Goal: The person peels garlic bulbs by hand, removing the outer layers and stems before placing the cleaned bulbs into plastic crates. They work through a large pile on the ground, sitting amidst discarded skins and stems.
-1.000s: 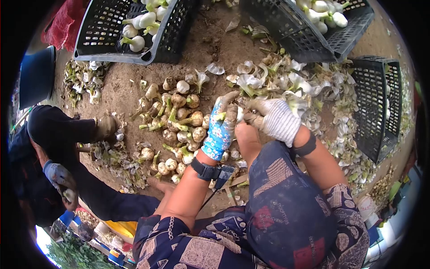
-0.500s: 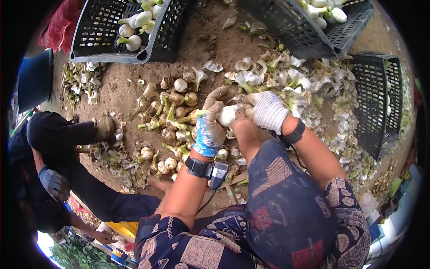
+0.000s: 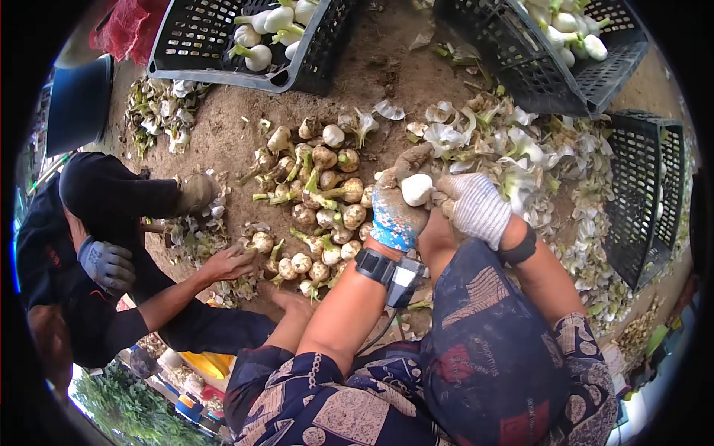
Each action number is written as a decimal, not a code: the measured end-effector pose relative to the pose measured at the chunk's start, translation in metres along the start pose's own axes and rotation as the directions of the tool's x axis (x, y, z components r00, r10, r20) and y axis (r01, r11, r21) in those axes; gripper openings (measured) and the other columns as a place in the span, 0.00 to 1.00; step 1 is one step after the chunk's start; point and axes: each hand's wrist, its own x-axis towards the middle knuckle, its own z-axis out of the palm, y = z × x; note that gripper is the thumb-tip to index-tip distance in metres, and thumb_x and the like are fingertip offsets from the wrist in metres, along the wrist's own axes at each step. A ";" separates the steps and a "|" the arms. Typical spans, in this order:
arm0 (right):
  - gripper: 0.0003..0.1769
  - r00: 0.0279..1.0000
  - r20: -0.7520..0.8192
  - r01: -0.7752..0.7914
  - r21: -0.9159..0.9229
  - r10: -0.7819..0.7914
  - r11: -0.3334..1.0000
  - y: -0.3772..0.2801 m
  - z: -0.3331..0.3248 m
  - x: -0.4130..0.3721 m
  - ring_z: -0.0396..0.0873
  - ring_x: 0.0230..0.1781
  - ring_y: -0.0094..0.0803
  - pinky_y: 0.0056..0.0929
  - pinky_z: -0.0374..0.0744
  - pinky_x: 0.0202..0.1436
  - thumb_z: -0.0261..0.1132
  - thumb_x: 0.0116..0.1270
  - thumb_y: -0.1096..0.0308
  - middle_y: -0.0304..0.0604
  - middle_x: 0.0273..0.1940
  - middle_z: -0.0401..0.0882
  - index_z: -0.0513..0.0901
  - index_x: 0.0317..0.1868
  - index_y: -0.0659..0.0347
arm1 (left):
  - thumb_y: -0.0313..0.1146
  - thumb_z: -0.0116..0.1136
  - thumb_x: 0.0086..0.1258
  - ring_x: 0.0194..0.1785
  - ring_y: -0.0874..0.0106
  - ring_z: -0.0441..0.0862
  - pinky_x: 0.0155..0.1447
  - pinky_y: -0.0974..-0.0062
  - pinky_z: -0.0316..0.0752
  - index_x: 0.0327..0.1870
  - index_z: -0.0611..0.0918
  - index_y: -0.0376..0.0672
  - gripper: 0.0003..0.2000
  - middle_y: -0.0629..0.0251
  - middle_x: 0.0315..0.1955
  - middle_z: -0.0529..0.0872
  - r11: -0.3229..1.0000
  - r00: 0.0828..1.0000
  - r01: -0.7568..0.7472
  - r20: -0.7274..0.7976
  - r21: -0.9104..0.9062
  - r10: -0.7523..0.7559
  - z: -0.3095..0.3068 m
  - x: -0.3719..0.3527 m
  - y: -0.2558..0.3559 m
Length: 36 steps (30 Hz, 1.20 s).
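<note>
My left hand [image 3: 400,212], in a dirty glove with a blue floral cuff, is closed around a white garlic bulb [image 3: 417,189]. The smooth, pale side of the bulb faces up. Close to its right side is my right hand [image 3: 473,207] in a greyish-white knit glove. Its fingers are bent and pressed together, and whatever they pinch is hidden. Left of my hands lies a pile of soil-stained garlic bulbs [image 3: 324,157] with cut green stems. Papery garlic peelings [image 3: 513,152] are heaped beyond my right hand.
Black plastic crates with white garlic stand at the back left [image 3: 216,78] and back right [image 3: 595,100]; another crate [image 3: 639,215] is at the right. A co-worker's bare hand [image 3: 229,263] touches the pile's left edge; their gloved hand [image 3: 108,264] rests by their knee.
The camera view has shifted, moving the scene rightward. My hands still hold close together around the bulb, which now shows rounder and whiter. The co-worker's bare hand has come up to the pile.
</note>
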 end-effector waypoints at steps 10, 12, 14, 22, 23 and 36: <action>0.22 0.931 0.041 -0.307 0.628 0.363 0.716 0.024 -0.001 -0.014 0.81 0.41 0.39 0.31 0.78 0.46 0.47 0.50 0.79 0.50 0.38 0.82 0.78 0.46 0.66 | 0.44 0.63 0.55 0.50 0.56 0.80 0.55 0.59 0.73 0.48 0.80 0.42 0.22 0.55 0.46 0.81 -0.927 0.973 0.209 0.029 0.312 0.229 0.005 0.043 0.136; 0.19 0.995 -0.101 0.038 0.276 -0.010 0.960 0.024 0.018 -0.003 0.80 0.40 0.45 0.33 0.77 0.48 0.51 0.52 0.77 0.52 0.39 0.82 0.79 0.45 0.66 | 0.45 0.62 0.54 0.50 0.56 0.79 0.55 0.59 0.73 0.49 0.80 0.43 0.22 0.55 0.47 0.81 -0.957 0.976 0.191 -0.146 0.220 0.161 0.001 0.074 0.142; 0.17 0.997 -0.011 -0.070 0.272 0.076 0.960 0.020 0.022 0.003 0.80 0.42 0.45 0.34 0.77 0.49 0.54 0.53 0.75 0.53 0.41 0.81 0.79 0.45 0.65 | 0.45 0.62 0.53 0.51 0.56 0.79 0.55 0.59 0.73 0.49 0.80 0.45 0.23 0.54 0.48 0.81 -0.978 0.940 0.163 -0.322 0.131 0.114 0.004 0.079 0.141; 0.17 0.992 -0.020 -0.067 0.769 0.128 0.635 0.021 -0.002 0.006 0.80 0.35 0.34 0.29 0.77 0.41 0.57 0.59 0.68 0.48 0.37 0.82 0.80 0.47 0.65 | 0.40 0.60 0.56 0.44 0.62 0.81 0.48 0.66 0.76 0.49 0.76 0.42 0.20 0.57 0.44 0.81 -0.534 0.985 0.136 -0.057 0.834 0.163 0.020 0.017 0.143; 0.16 0.986 0.050 -0.125 0.841 0.156 0.526 0.021 -0.002 0.007 0.79 0.31 0.29 0.27 0.77 0.37 0.57 0.61 0.66 0.45 0.35 0.82 0.80 0.47 0.65 | 0.39 0.60 0.57 0.45 0.65 0.81 0.48 0.70 0.77 0.53 0.74 0.41 0.23 0.59 0.45 0.81 -0.021 0.973 0.027 -0.022 0.999 0.228 0.023 0.002 0.135; 0.12 0.978 -0.193 0.025 0.505 0.085 0.863 -0.001 -0.012 0.007 0.80 0.27 0.38 0.34 0.76 0.28 0.62 0.60 0.63 0.49 0.28 0.79 0.83 0.37 0.63 | 0.27 0.66 0.50 0.52 0.62 0.74 0.55 0.69 0.72 0.58 0.72 0.39 0.29 0.55 0.48 0.72 -0.163 0.869 -0.376 0.408 0.912 0.280 0.036 -0.035 0.021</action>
